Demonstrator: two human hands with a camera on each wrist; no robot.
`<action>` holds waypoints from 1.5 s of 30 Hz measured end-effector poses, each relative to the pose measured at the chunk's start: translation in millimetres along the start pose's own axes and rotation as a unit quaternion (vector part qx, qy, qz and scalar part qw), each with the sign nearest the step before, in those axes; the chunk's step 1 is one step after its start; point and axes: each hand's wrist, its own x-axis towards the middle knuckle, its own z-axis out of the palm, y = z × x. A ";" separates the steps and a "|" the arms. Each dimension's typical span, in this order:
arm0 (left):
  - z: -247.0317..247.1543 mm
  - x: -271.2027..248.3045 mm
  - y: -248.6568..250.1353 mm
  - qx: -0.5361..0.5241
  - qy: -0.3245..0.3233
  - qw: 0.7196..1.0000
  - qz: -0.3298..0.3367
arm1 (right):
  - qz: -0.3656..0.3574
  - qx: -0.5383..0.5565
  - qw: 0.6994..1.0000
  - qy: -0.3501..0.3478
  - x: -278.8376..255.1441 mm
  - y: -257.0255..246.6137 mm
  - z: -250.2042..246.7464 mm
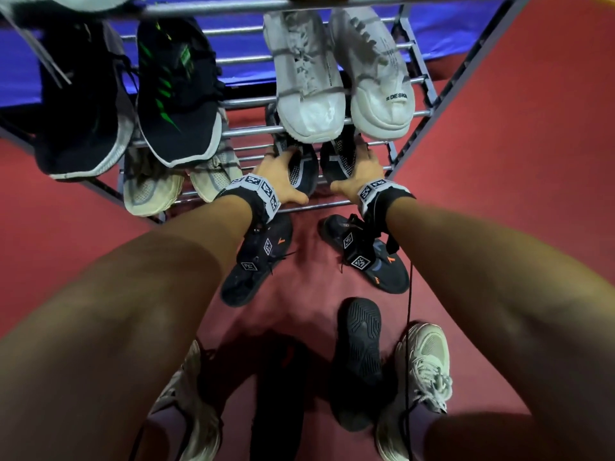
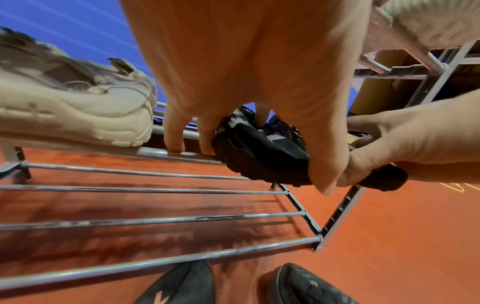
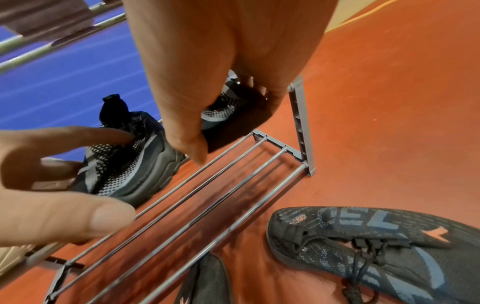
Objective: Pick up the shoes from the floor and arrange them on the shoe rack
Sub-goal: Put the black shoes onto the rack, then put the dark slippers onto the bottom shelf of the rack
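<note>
Each black mesh trainer is gripped heel-end, by left hand and right hand; both should be seated squarely across the grey metal rack's lowest bars before release.

One grey metal-tube shoe rack stands on the red floor. On its tiers sit eight shoes in four pairs: two black knit sneakers with green stripes, two white chunky-soled sneakers, two beige mesh sneakers, and two black-and-white mesh sneakers. On the floor lie two dark knit sneakers with orange marks and one black shoe turned sole up. Two hands reach in, the left hand and the right hand.
</note>
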 end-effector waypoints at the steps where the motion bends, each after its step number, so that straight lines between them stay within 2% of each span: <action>1: -2.8 0.9 -1.0 -0.009 0.017 1.000 0.001 | -0.008 0.013 1.000 0.002 2.8 1.2 1.3; 5: -8.6 4.3 -4.0 -0.035 0.065 0.997 0.009 | -0.006 0.021 1.000 0.013 7.6 6.6 3.0; 11: -2.7 5.2 -0.8 -0.011 0.063 0.998 -0.002 | -0.026 0.047 0.998 0.026 4.9 13.0 3.7; 14: 0.6 0.8 2.4 -0.017 0.087 0.996 -0.001 | -0.039 0.060 0.997 0.040 2.7 12.4 6.2; 19: 8.9 -2.6 2.6 -0.018 0.087 0.996 -0.001 | -0.029 0.053 0.998 0.017 2.7 8.2 10.1; 22: 12.4 -12.5 1.9 -0.017 0.078 0.997 0.007 | -0.021 0.039 0.999 0.022 -2.9 8.2 6.3; 26: 22.8 -39.1 -2.9 -0.054 0.099 0.993 0.025 | -0.015 -0.012 0.998 0.068 -28.9 16.5 7.6; 29: 31.9 -62.0 -8.4 -0.064 0.105 0.992 0.021 | -0.006 -0.005 0.997 0.082 -51.8 26.7 8.7; 31: 39.4 -73.2 -15.5 -0.072 0.086 0.994 0.000 | 0.018 -0.014 0.999 0.049 -59.6 36.4 8.7; 34: 52.9 -85.5 -34.1 -0.042 0.013 0.998 -0.041 | 0.048 -0.059 0.996 -0.055 -67.8 52.9 11.9; 36: 62.7 -89.9 -50.1 0.000 -0.035 0.997 -0.062 | 0.062 -0.102 0.984 -0.131 -71.8 67.7 19.8; 38: 75.9 -90.9 -68.4 0.027 -0.073 0.993 -0.088 | 0.079 -0.126 0.973 -0.178 -73.7 86.9 33.3; 43: 116.3 -90.6 -110.9 0.043 -0.101 0.968 -0.227 | 0.172 -0.141 0.952 -0.210 -67.1 152.3 75.5; 45: 129.8 -90.8 -120.8 0.022 -0.116 0.960 -0.253 | 0.189 -0.140 0.950 -0.203 -70.5 167.0 82.8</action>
